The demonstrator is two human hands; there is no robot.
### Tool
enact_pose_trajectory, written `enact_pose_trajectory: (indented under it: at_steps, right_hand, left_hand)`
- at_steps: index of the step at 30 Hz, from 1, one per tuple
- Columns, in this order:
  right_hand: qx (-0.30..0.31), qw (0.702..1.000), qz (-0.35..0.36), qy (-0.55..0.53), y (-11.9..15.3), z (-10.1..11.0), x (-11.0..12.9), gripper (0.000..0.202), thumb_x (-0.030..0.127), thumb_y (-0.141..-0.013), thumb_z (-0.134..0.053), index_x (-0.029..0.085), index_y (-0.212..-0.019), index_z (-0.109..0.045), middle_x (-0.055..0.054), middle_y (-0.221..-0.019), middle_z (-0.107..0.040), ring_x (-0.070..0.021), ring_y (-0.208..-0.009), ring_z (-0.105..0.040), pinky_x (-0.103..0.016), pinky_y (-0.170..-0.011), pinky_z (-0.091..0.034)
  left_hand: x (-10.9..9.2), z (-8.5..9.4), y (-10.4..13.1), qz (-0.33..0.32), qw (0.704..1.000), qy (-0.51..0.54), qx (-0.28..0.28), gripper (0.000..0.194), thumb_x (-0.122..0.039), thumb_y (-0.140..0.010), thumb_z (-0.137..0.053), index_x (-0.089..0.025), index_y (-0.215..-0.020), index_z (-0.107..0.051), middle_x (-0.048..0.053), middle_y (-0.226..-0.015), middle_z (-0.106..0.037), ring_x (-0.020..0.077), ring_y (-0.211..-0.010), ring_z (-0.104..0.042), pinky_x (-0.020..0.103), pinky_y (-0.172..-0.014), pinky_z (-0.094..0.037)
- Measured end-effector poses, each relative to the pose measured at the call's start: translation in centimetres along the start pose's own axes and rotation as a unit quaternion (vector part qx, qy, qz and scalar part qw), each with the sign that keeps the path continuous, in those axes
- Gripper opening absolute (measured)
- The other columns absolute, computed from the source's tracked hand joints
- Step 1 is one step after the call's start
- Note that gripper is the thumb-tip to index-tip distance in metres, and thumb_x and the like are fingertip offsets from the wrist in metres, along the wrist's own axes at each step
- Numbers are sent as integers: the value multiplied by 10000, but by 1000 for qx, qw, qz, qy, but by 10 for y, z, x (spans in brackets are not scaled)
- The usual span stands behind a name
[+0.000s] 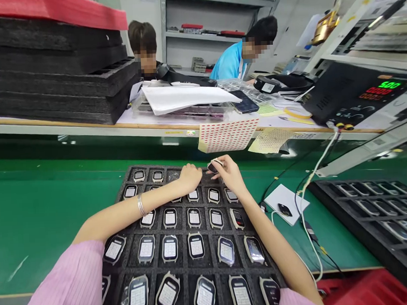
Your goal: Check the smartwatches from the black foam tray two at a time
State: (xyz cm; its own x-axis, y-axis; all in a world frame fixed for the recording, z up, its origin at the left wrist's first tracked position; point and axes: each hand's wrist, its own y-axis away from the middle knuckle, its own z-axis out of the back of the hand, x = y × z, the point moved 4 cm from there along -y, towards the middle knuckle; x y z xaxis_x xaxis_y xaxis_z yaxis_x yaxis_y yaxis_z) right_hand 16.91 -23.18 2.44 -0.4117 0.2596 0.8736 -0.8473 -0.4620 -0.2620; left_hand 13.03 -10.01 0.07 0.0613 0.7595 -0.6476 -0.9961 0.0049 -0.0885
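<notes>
A black foam tray (203,225) with square compartments lies before me, holding several smartwatch bodies without straps, most with lit white screens, such as one watch (195,246) near the middle. Over the tray's far edge, my right hand (228,173) pinches a smartwatch (215,165) between thumb and fingers, tilted and lifted out of the compartments. My left hand (190,178) rests at the far row just left of it, fingers curled down. Whatever those fingers hold, if anything, is hidden. Clear film (173,176) shows in a compartment beside the left hand.
Another foam tray of watches (377,208) lies at right. Between them are a white pad (286,205) with a small black piece and loose cables (307,202). A shelf edge (138,128) crosses ahead, bearing stacked foam trays (51,73) and a power supply (359,91). Two people sit beyond.
</notes>
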Motion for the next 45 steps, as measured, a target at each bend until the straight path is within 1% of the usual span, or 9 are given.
enact_pose_trajectory:
  at_steps: [5, 7, 12, 16, 21, 28, 33, 38, 45]
  right_hand:
    - [0, 988, -33, -154, -2, 6, 6, 436, 530, -846, -551, 153, -1065, -539, -93, -826, -679, -95, -422, -475, -190, -304, -300]
    - [26, 976, -50, -209, -3, 5, 11, 450, 485, -847, -572, 160, -1156, -530, -114, -891, -690, -117, -492, -525, -195, -332, -344]
    - [117, 920, -79, -366, -3, -5, 23, 457, 293, -819, -668, 217, -1248, -530, -93, -1025, -662, -133, -664, -589, -215, -477, -484]
    - [153, 910, -62, -381, 4, -9, 30, 411, 267, -821, -674, 228, -1219, -581, -66, -973, -658, -116, -606, -576, -225, -488, -516]
    - [224, 880, -82, -411, 16, -19, 35, 464, 289, -815, -676, 209, -1256, -558, -89, -981, -660, -112, -547, -582, -185, -386, -469]
    - [224, 847, -104, -472, 21, -21, 32, 427, 268, -833, -653, 205, -1248, -571, -100, -985, -662, -97, -520, -557, -173, -376, -462]
    - [236, 838, -113, -479, 22, -24, 27, 389, 247, -854, -635, 217, -1239, -584, -80, -940, -651, -107, -545, -569, -181, -398, -478]
    - [234, 841, -119, -472, 22, -26, 24, 394, 224, -859, -625, 208, -1249, -578, -54, -850, -624, -122, -580, -575, -195, -427, -491]
    - [211, 857, -110, -457, 21, -24, 22, 377, 204, -848, -638, 198, -1223, -606, -57, -884, -635, -114, -560, -577, -210, -445, -494]
  left_hand:
    - [21, 11, -5, 32, 988, 151, 2, 216, -249, -725, -705, -130, -631, -551, 106, -715, -599, 312, -868, -589, 394, -780, -421]
    - [26, 21, -1, 33, 971, 235, 16, 279, -356, -743, -689, -127, -642, -567, 69, -675, -597, 261, -791, -606, 352, -731, -448]
    - [26, 40, 18, 42, 901, 430, 25, 402, -496, -802, -594, -114, -925, -595, 88, -871, -649, 191, -800, -643, 315, -733, -505]
    - [21, 46, 31, 67, 862, 501, 32, 453, -480, -793, -621, -86, -1015, -582, 97, -829, -641, 154, -681, -642, 289, -659, -517]
    - [14, 49, 41, 76, 837, 541, 31, 505, -353, -728, -716, -116, -1141, -547, 11, -756, -566, 92, -591, -553, 202, -503, -433]
    - [13, 45, 46, -4, 917, 398, 28, 363, -213, -773, -603, -139, -1125, -549, -26, -729, -498, 71, -541, -454, 195, -488, -379]
    - [11, 49, 55, -32, 961, 272, -45, 478, -282, -799, -597, -156, -1243, -473, 29, -888, -556, 135, -706, -501, 246, -620, -428]
    - [7, 50, 58, -41, 974, 219, -38, 512, -311, -839, -547, -148, -1308, -422, 33, -859, -582, 147, -681, -525, 259, -619, -426]
    - [4, 54, 58, -69, 980, 183, -37, 458, -227, -828, -517, -151, -1272, -433, 87, -1093, -612, 204, -939, -582, 312, -841, -445]
